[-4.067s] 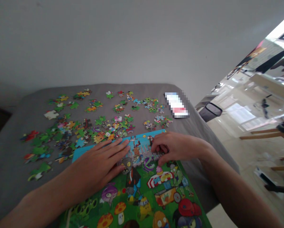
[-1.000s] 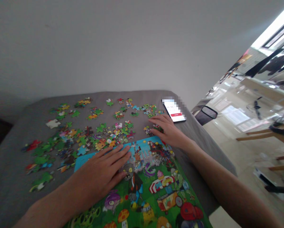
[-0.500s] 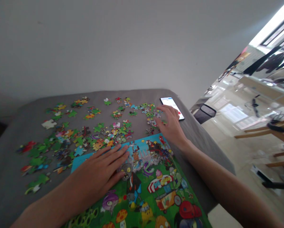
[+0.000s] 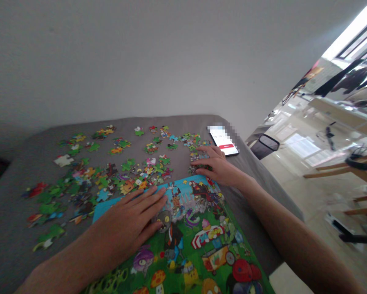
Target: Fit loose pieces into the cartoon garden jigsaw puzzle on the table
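A colourful cartoon picture board (image 4: 198, 241) lies at the front of the table, with green ground and a blue sky strip. My left hand (image 4: 134, 220) rests flat on its upper left part, fingers spread and holding nothing. Just past the board's top right corner is my right hand (image 4: 215, 165), its fingers apart and stretched over several small jigsaw pieces (image 4: 197, 157). Some of these pieces are hidden under the fingers. A larger spread of loose jigsaw pieces (image 4: 88, 175) lies beyond and to the left of the board.
A phone (image 4: 223, 141) with a lit screen lies by the right edge of the grey-covered table (image 4: 183, 122). The wall (image 4: 140, 61) rises directly behind. On the right, below table height, are a tiled floor and a wooden stool (image 4: 361, 171).
My right hand has moved down and slightly left from beside the phone, its fingers now lower over the pieces near the board's corner. More of the phone shows. The left hand stays put.
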The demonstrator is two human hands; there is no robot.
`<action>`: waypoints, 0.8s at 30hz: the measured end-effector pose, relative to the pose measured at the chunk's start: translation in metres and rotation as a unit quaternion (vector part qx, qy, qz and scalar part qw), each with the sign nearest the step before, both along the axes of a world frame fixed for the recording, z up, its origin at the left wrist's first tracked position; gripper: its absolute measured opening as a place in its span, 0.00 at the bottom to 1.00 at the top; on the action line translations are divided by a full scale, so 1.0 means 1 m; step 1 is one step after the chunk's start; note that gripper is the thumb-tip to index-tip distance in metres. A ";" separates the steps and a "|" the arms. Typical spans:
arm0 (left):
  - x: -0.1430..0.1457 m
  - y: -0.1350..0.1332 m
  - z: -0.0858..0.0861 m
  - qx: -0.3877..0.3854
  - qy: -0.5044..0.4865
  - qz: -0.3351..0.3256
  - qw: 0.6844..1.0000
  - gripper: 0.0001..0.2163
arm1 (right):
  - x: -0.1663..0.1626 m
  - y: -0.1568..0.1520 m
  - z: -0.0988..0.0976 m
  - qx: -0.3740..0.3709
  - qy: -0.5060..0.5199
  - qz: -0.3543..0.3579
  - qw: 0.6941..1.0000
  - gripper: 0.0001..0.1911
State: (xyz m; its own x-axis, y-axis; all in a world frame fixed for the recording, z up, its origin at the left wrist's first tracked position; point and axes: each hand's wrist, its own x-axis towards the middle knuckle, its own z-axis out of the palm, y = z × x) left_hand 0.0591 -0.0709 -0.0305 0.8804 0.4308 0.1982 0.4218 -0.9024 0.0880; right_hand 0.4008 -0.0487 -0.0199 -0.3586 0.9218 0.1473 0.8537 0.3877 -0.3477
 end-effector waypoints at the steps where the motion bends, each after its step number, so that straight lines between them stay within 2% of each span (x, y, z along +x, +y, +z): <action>1: 0.000 0.000 0.000 0.002 0.002 0.000 1.000 0.23 | 0.000 0.001 0.000 -0.002 0.005 0.000 1.000 0.12; 5: 0.000 0.000 0.000 -0.003 -0.006 0.006 1.000 0.23 | 0.001 0.004 0.003 -0.003 0.117 0.020 0.993 0.04; 9: -0.001 0.001 -0.001 -0.006 -0.011 -0.003 1.000 0.23 | 0.002 0.001 0.014 -0.044 0.214 0.046 0.975 0.08; 12: -0.002 0.001 -0.002 0.006 -0.017 -0.008 1.000 0.23 | 0.006 -0.007 0.025 -0.123 0.244 0.096 0.957 0.10; 15: -0.001 0.002 -0.002 0.032 -0.017 -0.014 0.999 0.22 | 0.009 -0.014 0.033 -0.248 0.259 0.134 0.924 0.12; 19: 0.001 0.002 -0.003 0.060 -0.019 -0.020 0.998 0.22 | 0.010 -0.019 0.037 -0.373 0.255 0.120 0.884 0.11; 21: 0.001 0.002 -0.003 0.057 -0.022 -0.020 0.998 0.22 | 0.010 -0.020 0.037 -0.405 0.235 0.114 0.876 0.10; 24: 0.000 0.002 -0.001 0.041 -0.019 -0.020 0.999 0.23 | 0.007 -0.021 0.036 -0.415 0.201 0.108 0.881 0.10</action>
